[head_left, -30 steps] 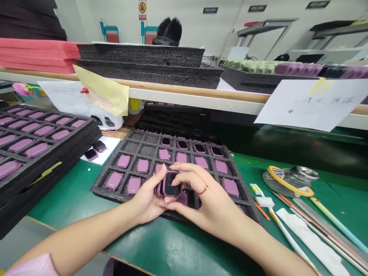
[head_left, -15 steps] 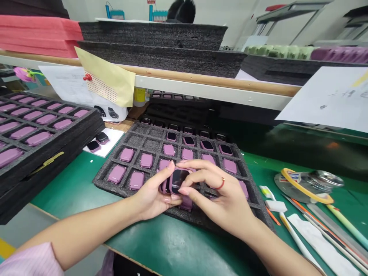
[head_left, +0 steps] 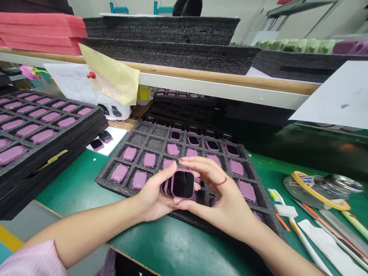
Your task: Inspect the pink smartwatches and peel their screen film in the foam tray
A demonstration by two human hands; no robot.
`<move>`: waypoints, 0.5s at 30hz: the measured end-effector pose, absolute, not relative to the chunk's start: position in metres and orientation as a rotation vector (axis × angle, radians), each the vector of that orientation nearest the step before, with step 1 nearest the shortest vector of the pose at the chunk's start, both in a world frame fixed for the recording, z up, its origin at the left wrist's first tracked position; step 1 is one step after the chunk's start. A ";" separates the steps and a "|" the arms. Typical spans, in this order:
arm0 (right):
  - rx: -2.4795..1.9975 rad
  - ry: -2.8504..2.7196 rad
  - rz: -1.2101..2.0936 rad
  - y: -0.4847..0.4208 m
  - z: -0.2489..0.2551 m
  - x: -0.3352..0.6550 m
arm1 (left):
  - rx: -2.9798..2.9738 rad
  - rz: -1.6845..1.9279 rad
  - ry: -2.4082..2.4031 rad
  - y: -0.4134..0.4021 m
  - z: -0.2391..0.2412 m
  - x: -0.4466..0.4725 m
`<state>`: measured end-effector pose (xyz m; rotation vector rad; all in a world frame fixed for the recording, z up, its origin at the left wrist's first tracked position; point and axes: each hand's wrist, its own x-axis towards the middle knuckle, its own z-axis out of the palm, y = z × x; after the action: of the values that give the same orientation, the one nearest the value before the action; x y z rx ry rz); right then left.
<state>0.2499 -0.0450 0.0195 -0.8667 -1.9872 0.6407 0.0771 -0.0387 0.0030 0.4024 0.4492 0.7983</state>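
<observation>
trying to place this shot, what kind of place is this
Probably a smartwatch factory line: a pink square smartwatch held in the left hand and right hand, a grey foam tray of matching watches, a green bench mat, black foam trays stacked on a shelf.

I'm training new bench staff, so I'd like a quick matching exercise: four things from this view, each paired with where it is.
Things:
1. Pink smartwatch
2. Yellow paper sheet
3. Red foam sheets
4. White card

Places:
A. Hanging over the front of the wooden-edged shelf
B. On the green bench mat, beside the black foam tray
C. Stacked on the shelf at far left
D. Held between the left hand and right hand

Pairs: 1-D; 2-A; 3-C; 4-B
</observation>
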 end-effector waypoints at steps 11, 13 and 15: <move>-0.817 -2.007 0.628 -0.045 0.017 0.251 | 0.416 0.788 0.409 -0.040 0.003 0.076; -0.807 -1.984 0.649 -0.045 0.017 0.250 | 0.416 0.779 0.392 -0.041 0.002 0.076; -0.769 -1.863 0.683 -0.046 0.019 0.250 | 0.413 0.771 0.366 -0.041 0.003 0.076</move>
<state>0.2503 -0.0463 0.0193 -0.7686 -1.8634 0.6831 0.0755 -0.0410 0.0026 0.4131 0.3665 0.7706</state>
